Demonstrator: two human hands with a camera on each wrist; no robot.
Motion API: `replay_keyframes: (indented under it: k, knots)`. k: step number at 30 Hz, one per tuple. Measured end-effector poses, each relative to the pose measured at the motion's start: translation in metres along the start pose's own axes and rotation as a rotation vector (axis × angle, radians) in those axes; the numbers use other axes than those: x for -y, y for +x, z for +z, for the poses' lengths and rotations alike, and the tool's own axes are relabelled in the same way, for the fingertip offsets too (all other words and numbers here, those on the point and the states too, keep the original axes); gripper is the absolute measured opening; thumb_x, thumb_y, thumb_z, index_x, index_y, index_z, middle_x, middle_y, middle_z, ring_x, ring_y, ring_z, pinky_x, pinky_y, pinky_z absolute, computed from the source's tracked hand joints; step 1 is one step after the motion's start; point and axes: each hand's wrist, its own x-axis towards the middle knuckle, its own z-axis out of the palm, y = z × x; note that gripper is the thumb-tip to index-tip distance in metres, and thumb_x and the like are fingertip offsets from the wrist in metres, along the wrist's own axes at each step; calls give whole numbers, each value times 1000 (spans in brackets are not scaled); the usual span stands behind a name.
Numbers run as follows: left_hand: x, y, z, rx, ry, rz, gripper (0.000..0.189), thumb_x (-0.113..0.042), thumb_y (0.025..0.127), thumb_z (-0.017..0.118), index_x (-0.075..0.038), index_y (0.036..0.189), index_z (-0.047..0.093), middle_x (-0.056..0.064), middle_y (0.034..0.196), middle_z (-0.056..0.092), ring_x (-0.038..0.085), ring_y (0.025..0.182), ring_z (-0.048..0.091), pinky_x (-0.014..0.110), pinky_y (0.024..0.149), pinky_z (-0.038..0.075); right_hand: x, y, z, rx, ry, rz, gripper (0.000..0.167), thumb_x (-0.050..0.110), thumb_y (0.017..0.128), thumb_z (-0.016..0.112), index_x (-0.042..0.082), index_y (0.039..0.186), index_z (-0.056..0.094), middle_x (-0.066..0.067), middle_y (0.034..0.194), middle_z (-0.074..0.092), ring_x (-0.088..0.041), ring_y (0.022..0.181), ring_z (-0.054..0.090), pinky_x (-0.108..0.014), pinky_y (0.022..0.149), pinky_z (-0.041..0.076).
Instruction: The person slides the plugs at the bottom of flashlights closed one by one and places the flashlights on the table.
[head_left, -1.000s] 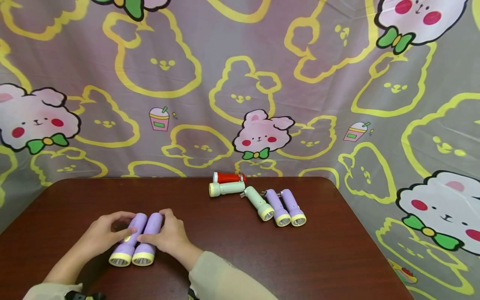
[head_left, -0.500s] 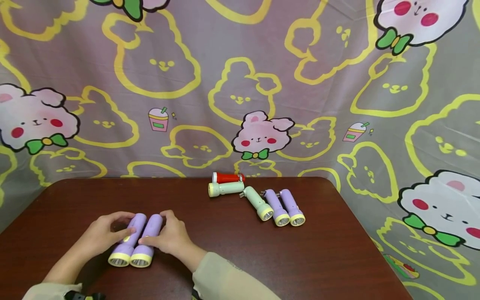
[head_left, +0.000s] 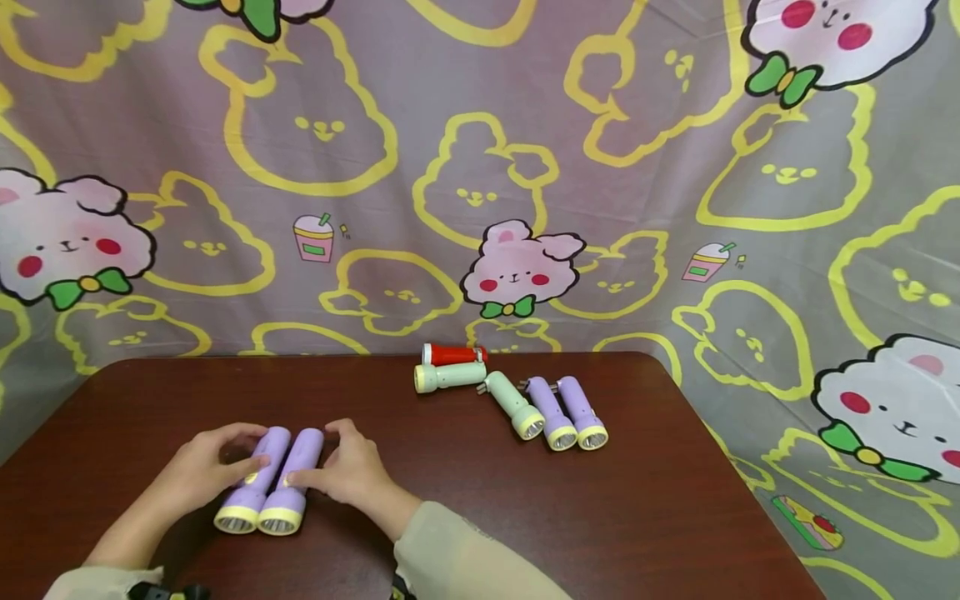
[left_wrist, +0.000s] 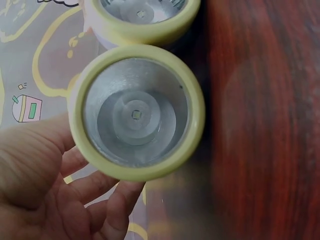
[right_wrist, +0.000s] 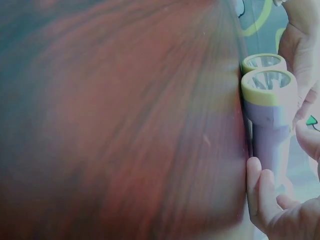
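Note:
Two purple flashlights with pale yellow heads lie side by side on the dark wooden table, lenses toward me. My left hand holds the left flashlight, its thumb on top near the switch and its fingers round the far side. In the left wrist view this flashlight's lens hides part of the hand. At the right flashlight, my right hand is loosely spread, the thumb over the barrel and the index finger apart from its tail end. The right wrist view has the right fingertips alongside the barrel.
Farther back on the table lie a red flashlight, a pale green flashlight close before it, another green flashlight, and two purple flashlights side by side. A patterned curtain hangs behind.
The right hand has shifted slightly right and loosened, its thumb drawing back across the right flashlight. That flashlight has moved slightly left against the other. The left hand keeps its hold.

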Motion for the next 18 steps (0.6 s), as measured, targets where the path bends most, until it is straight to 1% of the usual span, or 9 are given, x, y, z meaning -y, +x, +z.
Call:
replay_keyframes:
  k: [3, 6, 8, 12, 18]
  knots:
    - [-1, 0, 1, 0, 2, -6, 37, -20, 87, 77, -1, 117, 66, 7, 95, 73, 4, 80, 61, 24, 64, 46, -4, 0, -6, -2, -4, -14, 64, 26, 73, 89, 13, 126, 58, 7, 67, 57, -3, 53, 51, -18, 53, 44]
    - [-1, -1, 1, 1, 1, -12, 37, -20, 87, 76, -1, 117, 66, 6, 94, 73, 0, 77, 58, 22, 63, 45, -7, -2, -12, 7, -29, -55, 58, 27, 75, 87, 13, 124, 61, 7, 71, 59, -1, 59, 51, -17, 58, 44]
    - [-2, -1, 1, 2, 2, -10, 37, -20, 87, 76, -1, 117, 66, 6, 93, 73, 0, 78, 57, 23, 63, 45, -10, -3, -17, 15, -50, -91, 53, 27, 77, 86, 13, 122, 62, 6, 73, 61, -1, 62, 52, -17, 60, 45]
    - [-3, -1, 1, 14, -6, -30, 38, -20, 88, 76, -1, 119, 66, 6, 94, 73, 2, 79, 58, 23, 62, 46, -16, -7, -30, 27, -81, -155, 48, 28, 81, 82, 12, 122, 63, 3, 81, 66, -2, 69, 55, -17, 66, 46]
    - [-4, -1, -1, 16, -2, -45, 39, -21, 88, 76, 0, 119, 66, 7, 94, 73, 3, 78, 58, 22, 61, 46, -26, -11, -51, 46, -75, -221, 47, 29, 85, 77, 9, 125, 62, -6, 94, 71, -2, 74, 60, -19, 71, 49]
